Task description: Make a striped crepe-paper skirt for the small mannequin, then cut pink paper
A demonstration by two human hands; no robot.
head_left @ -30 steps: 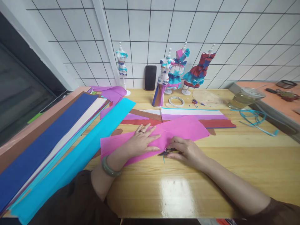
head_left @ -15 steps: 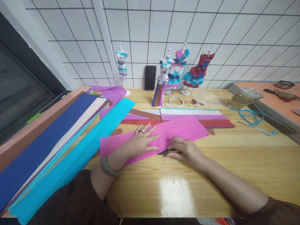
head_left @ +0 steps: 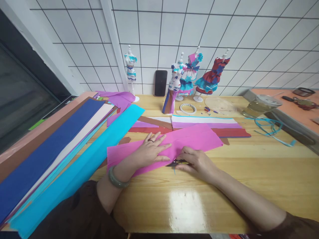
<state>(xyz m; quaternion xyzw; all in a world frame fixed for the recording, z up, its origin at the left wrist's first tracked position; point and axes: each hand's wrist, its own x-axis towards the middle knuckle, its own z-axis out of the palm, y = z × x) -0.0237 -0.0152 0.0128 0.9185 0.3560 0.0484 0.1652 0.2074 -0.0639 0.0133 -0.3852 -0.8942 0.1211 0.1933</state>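
A wide pink sheet (head_left: 199,137) lies slanted across the middle of the wooden table. My left hand (head_left: 152,151) rests flat on it with fingers spread, a dark ring and a green bangle showing. At the sheet's lower edge my right hand (head_left: 195,162) is closed round dark scissors (head_left: 175,163), whose blades point left and lie partly under the sheet. A thin blue scrap (head_left: 174,171) is just below the blades. Behind the pink sheet lie layered white, purple and red strips (head_left: 209,124).
Long blue, brown and turquoise sheets (head_left: 99,142) cover the left side. Dressed mannequins (head_left: 210,78), a phone (head_left: 160,83) and a tape roll (head_left: 187,109) stand or lie at the back. A glass jar (head_left: 259,106) and blue ribbon (head_left: 269,127) are at the right.
The scissors' blades look wider apart, and the fingers of my right hand have opened slightly around them. My left hand stays on the sheet. The whole view has shifted slightly.
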